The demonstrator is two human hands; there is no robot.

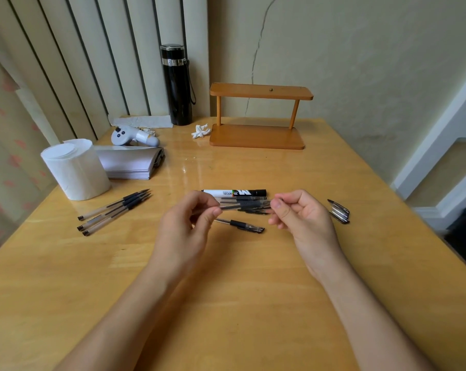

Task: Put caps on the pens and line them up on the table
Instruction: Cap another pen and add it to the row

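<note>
Hands met above the middle of the table (253, 303): the left hand (183, 228) pinched a clear pen (242, 205) by its barrel, the right hand (304, 218) gripped its capped end. One capped pen (240, 225) lay beneath, three uncapped pens (114, 211) toward the left edge, loose caps (340, 211) toward the right, a marker (234, 193) just beyond.

Soft, even daylight fills the scene, with only faint shadows under the forearms. A pale glare streaks the glossy worktop (189, 167) near its far middle. Wide-angle distortion bends the edges, and the fingers (276, 206) look slightly blurred.
</note>
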